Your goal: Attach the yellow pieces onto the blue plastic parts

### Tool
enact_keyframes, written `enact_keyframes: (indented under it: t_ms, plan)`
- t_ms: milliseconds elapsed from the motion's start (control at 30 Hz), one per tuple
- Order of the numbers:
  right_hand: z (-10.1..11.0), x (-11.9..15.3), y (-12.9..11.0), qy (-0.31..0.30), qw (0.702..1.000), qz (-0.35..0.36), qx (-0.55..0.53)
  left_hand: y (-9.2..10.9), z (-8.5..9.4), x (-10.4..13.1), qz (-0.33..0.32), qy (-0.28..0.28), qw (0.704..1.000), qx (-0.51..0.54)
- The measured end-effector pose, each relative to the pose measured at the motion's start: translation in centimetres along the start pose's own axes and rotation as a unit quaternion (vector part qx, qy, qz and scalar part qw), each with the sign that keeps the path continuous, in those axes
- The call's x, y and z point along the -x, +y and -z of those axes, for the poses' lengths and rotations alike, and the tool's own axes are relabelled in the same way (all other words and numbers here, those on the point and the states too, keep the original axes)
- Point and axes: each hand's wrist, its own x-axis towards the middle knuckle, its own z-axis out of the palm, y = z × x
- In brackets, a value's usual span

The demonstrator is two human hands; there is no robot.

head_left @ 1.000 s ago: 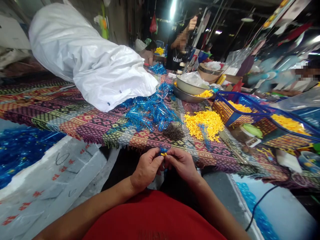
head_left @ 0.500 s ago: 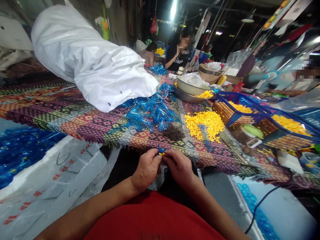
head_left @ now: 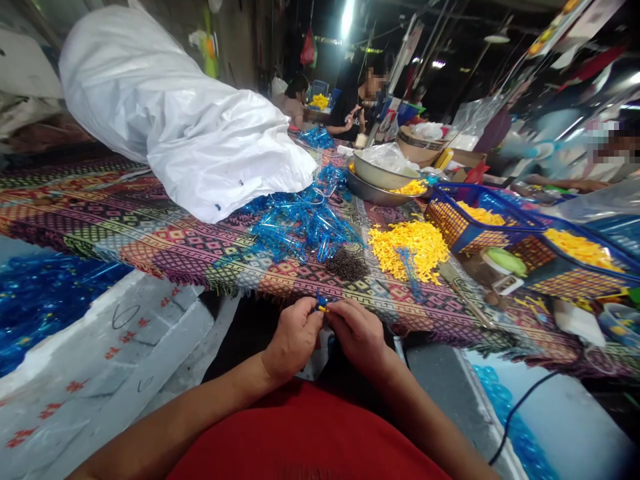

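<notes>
Above my lap, at the table's fringed edge, both hands meet with fingertips closed. My left hand (head_left: 297,333) pinches a small blue plastic piece (head_left: 321,300). A small yellow plastic piece (head_left: 324,309) sits against it, between the fingertips of my right hand (head_left: 363,333). How the two pieces join is too small to make out. Just beyond lie a heap of tiny dark parts (head_left: 349,265), a pile of clear blue plastic pieces (head_left: 305,227) and a mound of yellow pieces (head_left: 410,250). A few blue pieces lie on the mound's near side.
A large white sack (head_left: 200,127) lies across the patterned cloth (head_left: 150,233). To the right stand metal bowls (head_left: 383,175) and blue baskets (head_left: 480,230) with yellow parts. A white foam box (head_left: 125,347) with blue pieces is at lower left. A co-worker (head_left: 350,110) sits across the table.
My hands stay in place. The yellow piece between my fingertips has turned slightly at the blue piece. The co-worker across the table has lowered a hand from near the head.
</notes>
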Motion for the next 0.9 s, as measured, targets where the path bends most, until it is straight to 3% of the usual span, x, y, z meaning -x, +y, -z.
enact_keyframes:
  t_ms: [200, 500, 767, 900]
  plan:
    - [0.2, -0.1, 0.4, -0.003, 1.0, -0.014, -0.005, 0.1, 0.1, 0.1, 0.013, -0.048, 0.995, 0.086]
    - [0.7, -0.7, 0.2, -0.024, 1.0, 0.001, -0.02, 0.0, 0.0, 0.0, 0.065, -0.113, 0.955, 0.266]
    - [0.8, -1.0, 0.2, -0.043, 0.999, 0.017, -0.008, -0.3, 0.1, -0.1, 0.045, -0.118, 0.959, 0.255]
    - [0.5, -0.8, 0.4, -0.051, 0.996, 0.059, 0.046, -0.6, 0.0, 0.1, 0.013, -0.068, 0.987, 0.146]
